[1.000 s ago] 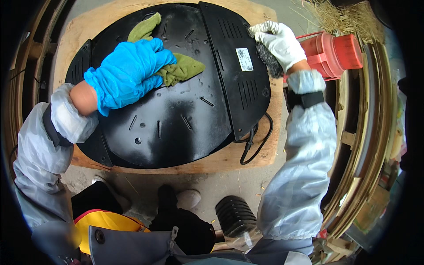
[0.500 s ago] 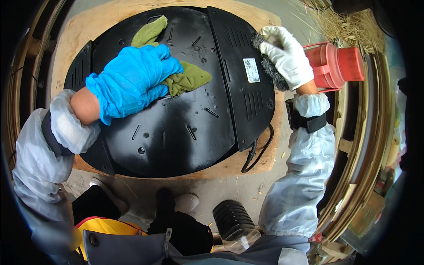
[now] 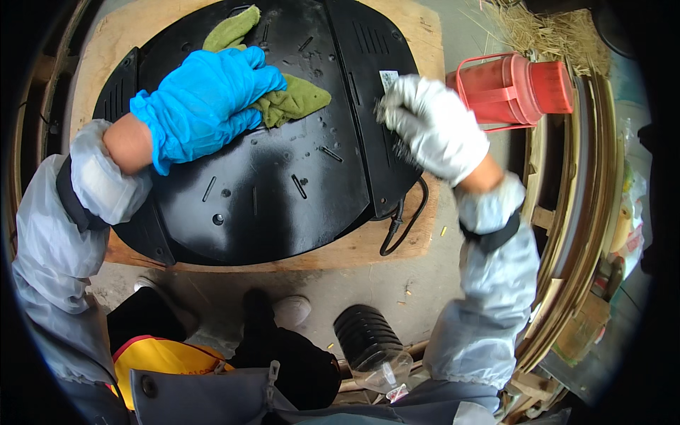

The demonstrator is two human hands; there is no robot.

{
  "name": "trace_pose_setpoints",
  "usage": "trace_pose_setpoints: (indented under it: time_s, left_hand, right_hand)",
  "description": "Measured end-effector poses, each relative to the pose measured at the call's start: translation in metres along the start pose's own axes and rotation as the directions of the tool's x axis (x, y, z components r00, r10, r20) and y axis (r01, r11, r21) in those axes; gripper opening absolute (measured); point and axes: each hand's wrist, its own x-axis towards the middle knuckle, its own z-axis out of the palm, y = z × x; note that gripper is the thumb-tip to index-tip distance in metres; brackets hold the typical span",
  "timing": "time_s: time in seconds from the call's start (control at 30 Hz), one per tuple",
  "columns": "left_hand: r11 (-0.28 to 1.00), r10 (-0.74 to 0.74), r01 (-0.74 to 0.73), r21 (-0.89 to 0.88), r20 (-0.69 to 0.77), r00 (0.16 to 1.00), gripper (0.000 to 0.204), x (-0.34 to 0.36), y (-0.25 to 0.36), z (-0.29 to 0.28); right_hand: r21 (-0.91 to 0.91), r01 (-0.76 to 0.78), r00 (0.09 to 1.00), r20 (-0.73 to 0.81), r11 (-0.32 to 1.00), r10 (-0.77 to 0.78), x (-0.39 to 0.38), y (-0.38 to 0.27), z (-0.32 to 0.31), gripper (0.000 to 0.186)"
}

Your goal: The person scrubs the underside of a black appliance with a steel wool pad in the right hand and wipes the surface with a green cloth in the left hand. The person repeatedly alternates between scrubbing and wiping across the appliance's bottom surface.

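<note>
The left hand [image 3: 209, 103], curled over an olive cloth [image 3: 303, 99], should brace the black oval casing [image 3: 262, 188] at upper centre while the right hand [image 3: 435, 129], closed round dark scouring wool [image 3: 401, 150], scrubs lightly.

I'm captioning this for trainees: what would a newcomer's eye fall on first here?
Probably the blue-gloved left hand, left of centre, holding a green cloth on the big black oval panel. Next, likely the red flask at the upper right, beyond the white-gloved right hand.
</note>
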Motion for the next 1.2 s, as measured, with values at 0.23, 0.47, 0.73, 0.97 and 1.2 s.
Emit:
trace_pose_setpoints:
  time_s: [0.23,0.47,0.73,0.97,1.2]
  left_hand:
    - [1.0,-0.001,0.001,0.0,0.023,1.0,0.044,-0.002,0.002,0.001]
    - [0.999,0.041,-0.041,0.033,-0.017,0.999,0.045,-0.003,0.0,0.002]
    - [0.999,-0.016,0.015,0.03,0.025,1.0,0.048,-0.004,0.001,0.005]
    - [0.999,-0.03,0.028,0.039,0.064,0.997,0.048,-0.003,0.001,0.002]
    - [0.999,-0.032,0.03,0.033,0.06,0.998,0.048,-0.004,0.002,0.004]
  right_hand:
    - [0.005,-0.292,0.954,-0.065,0.956,0.292,-0.012,-0.013,0.008,0.009]
    - [-0.177,-0.32,0.945,-0.128,0.931,0.301,-0.014,-0.037,0.004,0.013]
    - [-0.102,-0.384,0.923,-0.023,0.918,0.384,-0.051,-0.061,0.01,0.01]
    - [-0.125,-0.28,0.959,-0.067,0.952,0.274,-0.081,-0.077,0.017,0.005]
    - [-0.114,-0.168,0.981,-0.117,0.979,0.155,-0.098,-0.078,0.022,0.008]
